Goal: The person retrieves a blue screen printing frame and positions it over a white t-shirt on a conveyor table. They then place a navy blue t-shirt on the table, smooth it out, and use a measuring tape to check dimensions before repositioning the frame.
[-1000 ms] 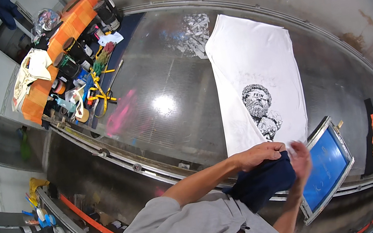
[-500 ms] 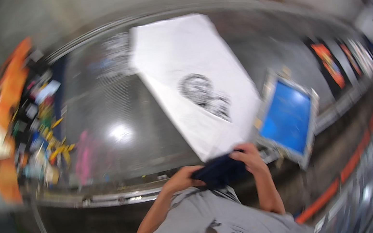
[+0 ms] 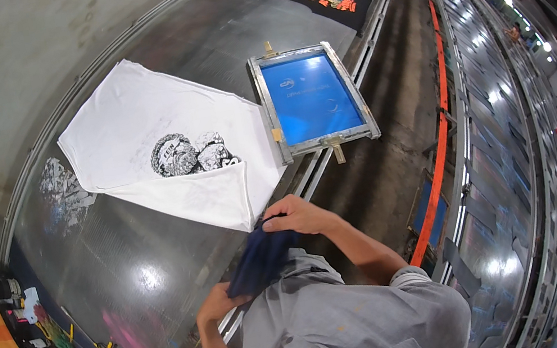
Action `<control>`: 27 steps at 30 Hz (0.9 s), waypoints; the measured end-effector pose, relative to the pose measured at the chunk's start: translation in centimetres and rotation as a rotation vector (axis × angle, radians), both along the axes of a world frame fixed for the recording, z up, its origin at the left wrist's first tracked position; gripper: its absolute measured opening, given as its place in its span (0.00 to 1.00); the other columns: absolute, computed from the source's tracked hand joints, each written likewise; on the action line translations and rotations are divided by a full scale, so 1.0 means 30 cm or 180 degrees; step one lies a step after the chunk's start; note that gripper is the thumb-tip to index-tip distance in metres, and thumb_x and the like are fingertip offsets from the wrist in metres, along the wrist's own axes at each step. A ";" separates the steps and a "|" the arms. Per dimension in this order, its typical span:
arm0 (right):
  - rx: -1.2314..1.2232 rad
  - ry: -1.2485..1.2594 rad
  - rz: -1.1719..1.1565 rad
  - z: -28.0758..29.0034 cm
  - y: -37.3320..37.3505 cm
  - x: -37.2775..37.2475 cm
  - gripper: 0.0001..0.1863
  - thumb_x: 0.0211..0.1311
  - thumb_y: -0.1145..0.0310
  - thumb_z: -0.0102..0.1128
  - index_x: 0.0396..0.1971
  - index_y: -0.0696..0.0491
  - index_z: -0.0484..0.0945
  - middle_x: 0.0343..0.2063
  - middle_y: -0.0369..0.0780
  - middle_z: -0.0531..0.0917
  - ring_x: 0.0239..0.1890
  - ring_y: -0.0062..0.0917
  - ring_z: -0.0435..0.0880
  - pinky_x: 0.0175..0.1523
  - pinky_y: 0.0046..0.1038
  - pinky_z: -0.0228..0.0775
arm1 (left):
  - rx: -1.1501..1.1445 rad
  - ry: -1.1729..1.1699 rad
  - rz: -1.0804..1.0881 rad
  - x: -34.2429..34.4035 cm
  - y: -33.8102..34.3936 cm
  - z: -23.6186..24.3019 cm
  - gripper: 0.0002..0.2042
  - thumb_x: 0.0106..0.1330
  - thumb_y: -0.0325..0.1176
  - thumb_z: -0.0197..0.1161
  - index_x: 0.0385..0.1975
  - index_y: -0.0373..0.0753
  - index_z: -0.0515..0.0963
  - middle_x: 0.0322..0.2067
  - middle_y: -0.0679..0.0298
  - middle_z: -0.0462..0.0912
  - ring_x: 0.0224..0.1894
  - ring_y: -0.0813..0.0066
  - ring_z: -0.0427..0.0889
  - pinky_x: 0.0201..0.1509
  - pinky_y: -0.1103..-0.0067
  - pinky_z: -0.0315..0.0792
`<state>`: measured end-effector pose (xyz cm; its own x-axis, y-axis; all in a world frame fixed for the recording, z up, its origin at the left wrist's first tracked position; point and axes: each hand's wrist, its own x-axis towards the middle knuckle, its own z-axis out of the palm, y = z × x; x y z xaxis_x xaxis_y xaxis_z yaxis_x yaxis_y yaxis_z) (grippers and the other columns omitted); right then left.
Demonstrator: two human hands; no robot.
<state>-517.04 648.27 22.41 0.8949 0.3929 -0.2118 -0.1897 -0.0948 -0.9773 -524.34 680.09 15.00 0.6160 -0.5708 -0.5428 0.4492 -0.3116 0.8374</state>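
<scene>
My view has swung hard since half a second ago: the table now runs away toward one o'clock, and the white shirt (image 3: 159, 156), which sat at twelve o'clock, lies at ten o'clock of my hands. The framed screen (image 3: 311, 97) has gone from beside my right wrist to twelve o'clock, clear of the hands. What has not changed is the hold: both hands stay closed on the dark navy cloth (image 3: 261, 260), so I read the work in hand as carrying on with that cloth, while the head alone has turned.

My right hand (image 3: 297, 215) pinches the upper end of the cloth, fingers curled tight over it. My left hand (image 3: 217, 303) grips the lower end at seven o'clock from the right, fingers wrapped round the bunched fabric. The cloth hangs soft and crumpled between them, close against my grey shirt, just off the table's near edge.

The white shirt is limp cotton, flat, one corner folded back, with a black print at its middle. The screen is a blue mesh in a pale metal frame. The table top (image 3: 126, 271) is glossy and reflective, smeared with pink.
</scene>
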 end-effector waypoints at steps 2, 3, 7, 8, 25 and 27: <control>-0.0065 0.0146 -0.0126 0.023 -0.065 0.011 0.13 0.65 0.62 0.63 0.30 0.58 0.85 0.22 0.30 0.79 0.28 0.11 0.73 0.33 0.20 0.66 | -0.0900 0.0072 0.0130 0.030 0.082 0.032 0.20 0.59 0.36 0.71 0.50 0.34 0.80 0.43 0.60 0.85 0.45 0.73 0.81 0.50 0.76 0.74; -0.0044 0.0286 -0.0229 0.031 -0.095 0.025 0.13 0.65 0.62 0.62 0.30 0.58 0.85 0.22 0.30 0.79 0.28 0.11 0.73 0.34 0.21 0.66 | -0.1034 -0.0063 0.0447 0.060 0.136 0.034 0.21 0.60 0.37 0.70 0.50 0.34 0.79 0.44 0.60 0.84 0.46 0.72 0.80 0.51 0.76 0.74; 0.1553 0.0912 -0.1588 0.136 -0.025 0.169 0.15 0.69 0.61 0.60 0.43 0.58 0.81 0.35 0.32 0.82 0.36 0.15 0.79 0.44 0.20 0.72 | -0.0417 -0.0964 0.2390 0.304 0.262 -0.003 0.22 0.62 0.39 0.66 0.53 0.35 0.77 0.48 0.60 0.82 0.50 0.69 0.78 0.55 0.73 0.71; 0.1969 0.0902 -0.1786 0.155 0.007 0.211 0.15 0.68 0.60 0.62 0.43 0.57 0.80 0.36 0.30 0.81 0.37 0.15 0.79 0.44 0.19 0.72 | -0.0137 -0.1052 0.2818 0.328 0.272 -0.029 0.22 0.63 0.40 0.65 0.54 0.35 0.76 0.49 0.59 0.81 0.51 0.69 0.77 0.56 0.73 0.71; -0.2774 -0.1188 -0.1060 -0.589 -0.070 0.131 0.40 0.47 0.60 0.75 0.57 0.63 0.66 0.51 0.54 0.72 0.56 0.50 0.69 0.60 0.44 0.63 | -0.3942 0.0331 0.4099 0.152 -0.148 -0.182 0.26 0.73 0.50 0.53 0.63 0.37 0.68 0.62 0.59 0.72 0.65 0.59 0.68 0.69 0.64 0.62; -0.2707 -0.1041 -0.1094 -0.606 -0.092 0.167 0.41 0.49 0.62 0.75 0.58 0.65 0.63 0.52 0.57 0.71 0.57 0.53 0.68 0.61 0.44 0.63 | -0.3507 0.0605 0.4575 0.132 -0.091 -0.310 0.26 0.74 0.50 0.53 0.63 0.37 0.68 0.62 0.59 0.72 0.65 0.59 0.69 0.68 0.64 0.63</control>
